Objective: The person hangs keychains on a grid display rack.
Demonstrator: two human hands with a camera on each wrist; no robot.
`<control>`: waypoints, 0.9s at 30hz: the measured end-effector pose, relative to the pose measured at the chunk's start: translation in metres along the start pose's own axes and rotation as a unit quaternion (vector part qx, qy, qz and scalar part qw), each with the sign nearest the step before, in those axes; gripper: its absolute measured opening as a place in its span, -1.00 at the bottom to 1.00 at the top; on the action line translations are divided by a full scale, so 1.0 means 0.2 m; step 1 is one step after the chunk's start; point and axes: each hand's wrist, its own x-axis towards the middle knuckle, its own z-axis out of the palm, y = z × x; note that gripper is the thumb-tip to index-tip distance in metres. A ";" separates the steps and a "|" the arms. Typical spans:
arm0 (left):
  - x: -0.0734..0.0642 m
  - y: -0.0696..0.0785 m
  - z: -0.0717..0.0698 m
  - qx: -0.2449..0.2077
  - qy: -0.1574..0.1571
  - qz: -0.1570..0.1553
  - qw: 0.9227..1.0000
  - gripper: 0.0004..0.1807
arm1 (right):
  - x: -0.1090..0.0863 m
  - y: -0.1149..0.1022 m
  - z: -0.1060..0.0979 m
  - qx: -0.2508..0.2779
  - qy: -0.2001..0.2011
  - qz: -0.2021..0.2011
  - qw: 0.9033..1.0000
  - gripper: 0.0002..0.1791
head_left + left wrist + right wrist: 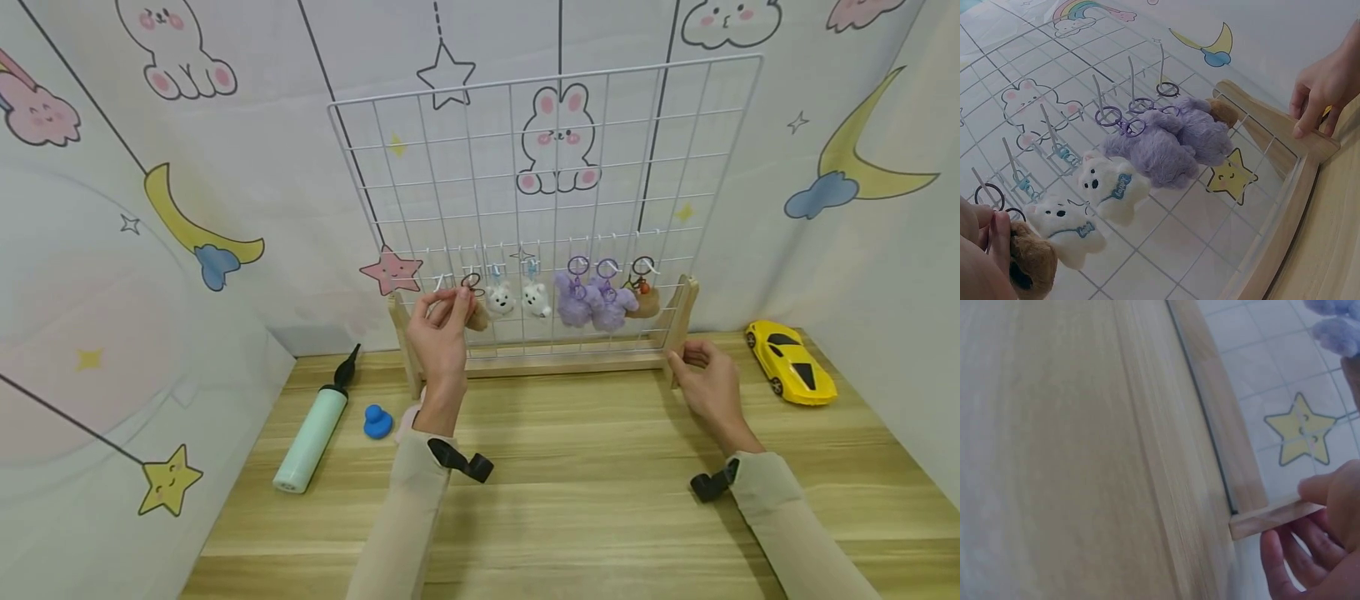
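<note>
A white wire grid rack (630,175) stands in a wooden base, with plush keychains hung from its hooks. At the leftmost keychain, my left hand (440,337) pinches the dark ring of a brown plush keychain (1034,257) between thumb and fingers, right by a hook. Beside it hang two white bear keychains (536,300), then two fluffy purple keychains (576,304) and another brown plush keychain (645,302). My right hand (707,383) grips the front end of the rack's right wooden foot (1272,520), thumb on one side and fingers on the other.
A mint hand pump (311,442) lies at the left, next to a blue knobbed piece (377,422). A pale pink object (407,421) is partly hidden by my left wrist. On the right sits a yellow toy car (791,362). A printed cloth backdrop rises behind the rack.
</note>
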 end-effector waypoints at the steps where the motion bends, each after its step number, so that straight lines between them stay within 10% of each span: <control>1: 0.00 0.00 0.00 -0.004 0.000 -0.002 1.000 -0.86 | 0.00 0.00 0.00 0.001 -0.001 -0.001 1.000 -0.52; 16: 0.02 -0.02 -0.05 -0.007 -0.006 0.009 1.000 -0.86 | 0.01 0.01 0.00 -0.001 -0.001 -0.002 1.000 -0.52; 27: -0.02 -0.03 -0.28 0.088 -0.036 0.005 0.996 -0.79 | 0.01 0.01 -0.01 0.004 -0.005 -0.001 1.000 -0.49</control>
